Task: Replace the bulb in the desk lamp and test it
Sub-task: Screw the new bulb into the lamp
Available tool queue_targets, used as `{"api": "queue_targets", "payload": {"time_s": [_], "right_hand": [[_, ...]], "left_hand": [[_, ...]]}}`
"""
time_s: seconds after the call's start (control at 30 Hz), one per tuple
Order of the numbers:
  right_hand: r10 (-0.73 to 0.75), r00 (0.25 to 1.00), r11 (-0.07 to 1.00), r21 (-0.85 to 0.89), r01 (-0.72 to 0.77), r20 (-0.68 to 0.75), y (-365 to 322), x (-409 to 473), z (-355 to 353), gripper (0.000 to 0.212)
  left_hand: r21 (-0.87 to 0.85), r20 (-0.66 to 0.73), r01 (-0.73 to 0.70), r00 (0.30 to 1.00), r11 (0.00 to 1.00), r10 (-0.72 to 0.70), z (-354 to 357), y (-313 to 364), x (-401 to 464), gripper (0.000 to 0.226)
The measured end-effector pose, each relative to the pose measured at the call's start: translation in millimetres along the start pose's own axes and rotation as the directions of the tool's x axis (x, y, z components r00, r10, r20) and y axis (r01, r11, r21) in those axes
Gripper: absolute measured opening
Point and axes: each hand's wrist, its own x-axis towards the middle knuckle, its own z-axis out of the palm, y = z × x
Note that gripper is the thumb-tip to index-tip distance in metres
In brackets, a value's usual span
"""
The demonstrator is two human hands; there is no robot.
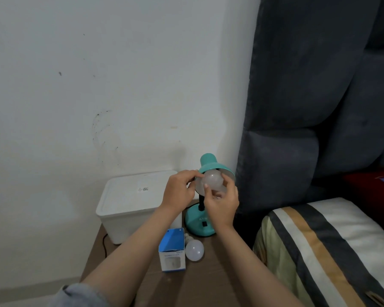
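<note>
Right hand [221,206] cups a frosted white bulb [212,180] from below and in front, fingers curled round its globe, thumb tip on the front face. The bulb sits in the mouth of the teal lamp shade [213,166]; its base is hidden inside the shade, so whether it is seated in the socket cannot be told. Left hand [179,189] pinches the shade's left rim, fingertips pressed together on the edge beside the bulb. Both forearms reach in from the bottom of the frame; a grey sleeve [80,295] shows at the lower left.

Desk lamp: black neck behind the right hand, round teal base [196,226] with a black switch on top, standing on a brown wooden table [208,282].

Second white bulb [194,250] lies on its side on the table in front of the lamp base, touching a blue-and-white bulb box [172,251]. The box stands upright, top flap open; contents not visible.

White lidded plastic bin [129,207] at the table's back left against the wall, lid shut, small label on top, contents hidden. The left forearm crosses in front of its right corner. A black cord [104,242] runs down the table's left side by the bin.

Right of the table: dark grey padded headboard [308,96] and a striped pillow [319,247].
</note>
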Motion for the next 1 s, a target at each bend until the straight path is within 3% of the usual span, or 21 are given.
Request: {"api": "queue_targets", "payload": {"time_s": [0.13,0.37,0.6,0.83,0.9,1.0], "right_hand": [[0.142,0.989,0.990,0.004,-0.142,-0.029,-8,2,-2,0.046],[-0.076,0.997,0.997,-0.012,0.076,-0.026,-1,-3,4,0.042],[0.123,0.991,0.992,0.013,-0.122,-0.059,-5,2,-2,0.042],[-0.111,0.993,0.993,-0.035,0.109,-0.029,2,-2,4,0.041],[-0.084,0.996,0.996,-0.031,0.084,-0.008,3,-2,3,0.047],[0.073,0.997,0.997,0.016,-0.072,-0.032,-2,1,-1,0.045]], "left_hand": [[0.003,0.002,-0.002,1.000,1.000,0.002,-1,1,-1,0.028],[0.012,-0.005,0.001,1.000,1.000,-0.001,-1,2,0,0.031],[0.007,-0.009,0.008,1.000,1.000,-0.008,0,3,-2,0.030],[0.006,-0.009,0.014,1.000,1.000,-0.014,0,4,-1,0.031],[0.006,-0.011,0.018,1.000,1.000,-0.018,0,3,-1,0.031],[0.007,-0.011,0.015,1.000,1.000,-0.015,1,3,-2,0.030]]}}
